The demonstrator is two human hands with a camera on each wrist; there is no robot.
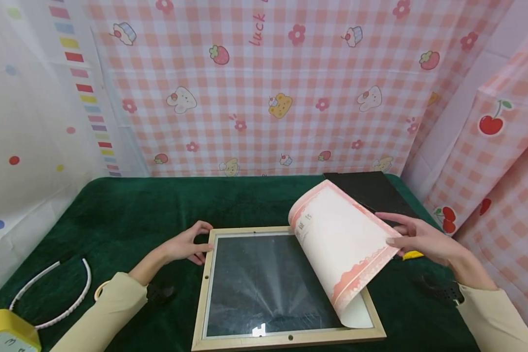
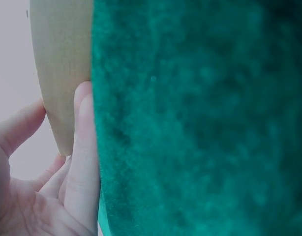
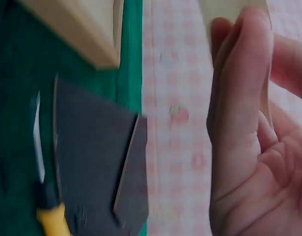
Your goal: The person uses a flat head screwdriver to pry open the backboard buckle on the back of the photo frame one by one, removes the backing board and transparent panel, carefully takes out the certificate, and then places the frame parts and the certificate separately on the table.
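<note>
A light wooden picture frame (image 1: 206, 266) lies on the green cloth, its glass pane (image 1: 251, 278) showing the dark surface below. My left hand (image 1: 185, 244) grips the frame's upper left side; in the left wrist view, thumb and fingers stand on both sides of the wooden edge (image 2: 62, 59). Between thumb and fingers, my right hand (image 1: 427, 239) pinches the right edge of a pink-bordered certificate (image 1: 347, 234). The sheet is raised and curled over the frame's right half, with some print on its left part. Its lower end dips inside the frame's lower right corner.
A black backing board (image 1: 369, 190) with a hinged stand lies at the back right. Beside it is a yellow-handled tool (image 3: 52, 221) with a slim metal shaft. At the left are a white headband (image 1: 79, 296) and a yellow clock (image 1: 13, 325). Patterned curtains (image 1: 255, 137) border the table.
</note>
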